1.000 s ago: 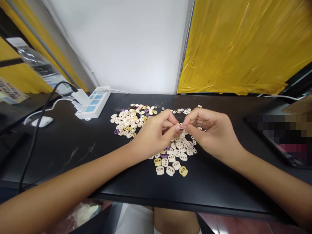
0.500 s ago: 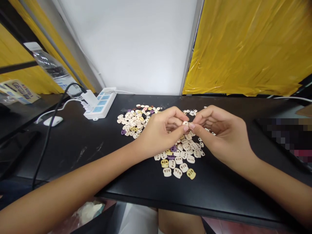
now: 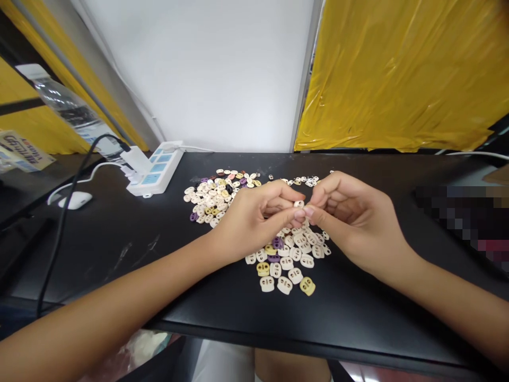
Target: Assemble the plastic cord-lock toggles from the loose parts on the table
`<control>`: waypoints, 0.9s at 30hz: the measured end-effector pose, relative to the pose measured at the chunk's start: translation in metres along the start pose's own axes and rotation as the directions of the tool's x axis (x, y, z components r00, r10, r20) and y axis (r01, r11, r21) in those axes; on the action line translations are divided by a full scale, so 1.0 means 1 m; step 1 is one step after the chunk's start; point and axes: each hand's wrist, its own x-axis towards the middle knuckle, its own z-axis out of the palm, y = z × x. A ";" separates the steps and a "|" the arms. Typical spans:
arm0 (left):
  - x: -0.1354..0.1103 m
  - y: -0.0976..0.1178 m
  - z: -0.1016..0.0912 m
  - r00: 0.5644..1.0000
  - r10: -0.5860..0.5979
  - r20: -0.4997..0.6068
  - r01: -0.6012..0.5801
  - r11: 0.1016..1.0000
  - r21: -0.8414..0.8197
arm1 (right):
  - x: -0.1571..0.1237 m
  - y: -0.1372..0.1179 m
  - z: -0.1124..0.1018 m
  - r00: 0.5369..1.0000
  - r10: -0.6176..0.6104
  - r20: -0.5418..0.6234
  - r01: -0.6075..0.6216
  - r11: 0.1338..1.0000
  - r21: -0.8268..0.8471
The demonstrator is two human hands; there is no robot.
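Observation:
A small cream two-hole cord lock (image 3: 298, 203) is held up between my fingertips, above the black table. My left hand (image 3: 254, 220) pinches it from the left with thumb and forefinger. From the right, the thumb and forefinger of my right hand (image 3: 360, 225) close on its other side, partly hiding it. Below my hands spreads a heap of cord locks (image 3: 285, 263), mostly cream, with some yellow and purple. Behind my left wrist lies a second pile of smaller cord locks (image 3: 210, 197), cream with purple, black, yellow and pink ones.
Tiny white pieces (image 3: 309, 181) lie scattered behind my hands. A white power strip (image 3: 156, 172) with plugs and a black cable stands at the left, near a white mouse-like object (image 3: 75, 200) and a water bottle (image 3: 67, 106). The black table (image 3: 358, 313) ends close to my lap.
My view has shifted slightly, so most things sit a little farther left. Both hands stay together at the cream cord lock, with only small finger movements.

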 end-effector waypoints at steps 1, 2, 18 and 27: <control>0.000 0.000 0.000 1.000 0.002 -0.002 -0.002 1.000 0.009 | 0.000 0.000 0.000 1.000 0.007 -0.002 -0.007 1.000 0.010; 0.001 0.000 -0.001 1.000 0.006 -0.005 -0.006 1.000 0.019 | 0.001 0.001 0.001 1.000 0.013 -0.007 -0.013 1.000 0.024; 0.005 -0.002 -0.004 0.990 0.138 -0.012 -0.137 0.990 0.029 | 0.003 0.004 0.002 0.994 -0.074 -0.082 0.085 0.986 0.144; 0.003 -0.003 0.000 0.971 0.238 -0.026 -0.233 0.965 0.122 | 0.001 -0.001 0.002 0.993 -0.057 -0.103 0.070 0.990 0.125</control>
